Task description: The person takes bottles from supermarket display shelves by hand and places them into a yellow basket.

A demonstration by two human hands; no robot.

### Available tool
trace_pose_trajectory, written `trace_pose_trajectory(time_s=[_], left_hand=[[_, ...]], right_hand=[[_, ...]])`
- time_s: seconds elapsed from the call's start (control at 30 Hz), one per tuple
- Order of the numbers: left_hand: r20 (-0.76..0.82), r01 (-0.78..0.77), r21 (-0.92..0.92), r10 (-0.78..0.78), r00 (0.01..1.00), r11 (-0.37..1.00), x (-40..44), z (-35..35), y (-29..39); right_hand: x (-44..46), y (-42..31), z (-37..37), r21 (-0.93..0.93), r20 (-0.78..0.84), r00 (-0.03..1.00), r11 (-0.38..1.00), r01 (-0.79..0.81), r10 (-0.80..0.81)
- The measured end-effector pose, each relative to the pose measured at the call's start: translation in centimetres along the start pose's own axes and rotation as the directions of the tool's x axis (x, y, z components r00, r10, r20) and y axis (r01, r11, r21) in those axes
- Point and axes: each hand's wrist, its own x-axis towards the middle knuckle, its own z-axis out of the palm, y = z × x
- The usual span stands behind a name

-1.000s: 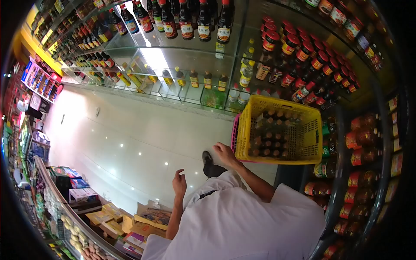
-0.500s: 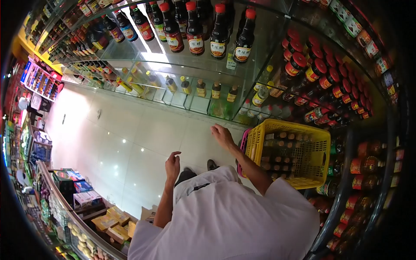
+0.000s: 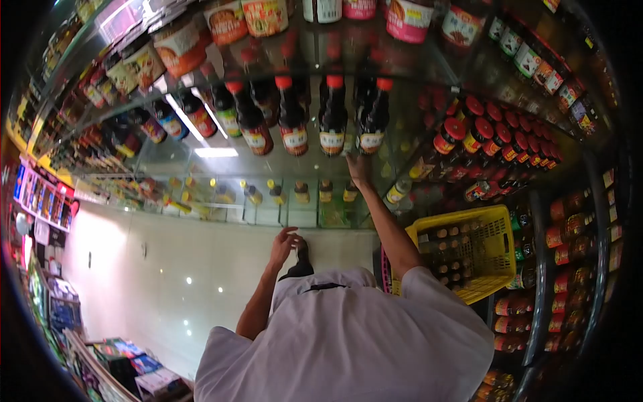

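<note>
My right hand [image 3: 360, 169] reaches up to the glass shelf, just below a dark sauce bottle [image 3: 373, 124] with a red cap and a pale label. Its fingers are blurred and partly hidden at the bottle's base, so a grip cannot be made out. Beside that bottle stand more of the same kind, among them another dark bottle [image 3: 333, 120]. My left hand [image 3: 284, 246] hangs in front of my body over the floor, fingers loosely bent and apart, holding nothing.
Right of me stands a yellow plastic basket [image 3: 497, 268] holding several capped bottles. Red-lidded jars [image 3: 450, 136] crowd the shelf at the right. Large labelled jars [image 3: 264, 17] line the shelf above. Small bottles [image 3: 301, 192] stand low down. Boxes [image 3: 157, 380] lie at lower left.
My right hand has risen from above the floor to the bottles on the shelf. My left hand has shifted slightly to the right. The view has tilted up, bringing the jars above into sight.
</note>
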Motion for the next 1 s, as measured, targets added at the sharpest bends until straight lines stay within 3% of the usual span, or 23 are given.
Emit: trace_pose_trajectory(time_s=[0.03, 0.07, 0.2, 0.4, 0.63, 1.0], left_hand=[[0.051, 0.014, 0.039, -0.016, 0.999, 0.999, 1.6, -0.9, 0.4], [0.092, 0.004, 0.047, -0.008, 0.996, 0.999, 2.9, -1.5, 1.2], [0.166, -0.073, 0.124, 0.052, 0.985, 0.99, 6.9, -3.7, 3.1], [0.252, -0.044, 0.148, 0.006, 0.968, 0.988, 10.5, -7.2, 4.2], [0.328, 0.03, 0.154, -0.08, 0.941, 0.988, 12.8, -8.7, 4.7], [0.469, 0.028, 0.175, -0.109, 0.876, 0.984, 14.2, -5.5, 4.2]], right_hand=[[2.0, 2.8, 2.0, 0.05, 0.116, 0.989, 0.994, -0.1, 0.093], [2.7, 6.4, 4.5, 0.112, 0.072, 0.997, 0.994, 0.018, -0.026], [8.5, 4.0, 5.6, 0.108, -0.006, 1.0, 0.994, -0.003, 0.004], [11.3, 0.5, 6.1, 0.141, -0.081, 0.994, 0.988, -0.067, 0.079], [7.8, -1.4, 5.3, 0.203, -0.179, 0.972, 0.972, -0.118, 0.155], [2.1, -2.4, 3.0, 0.211, -0.237, 0.947, 0.963, -0.169, 0.218]])
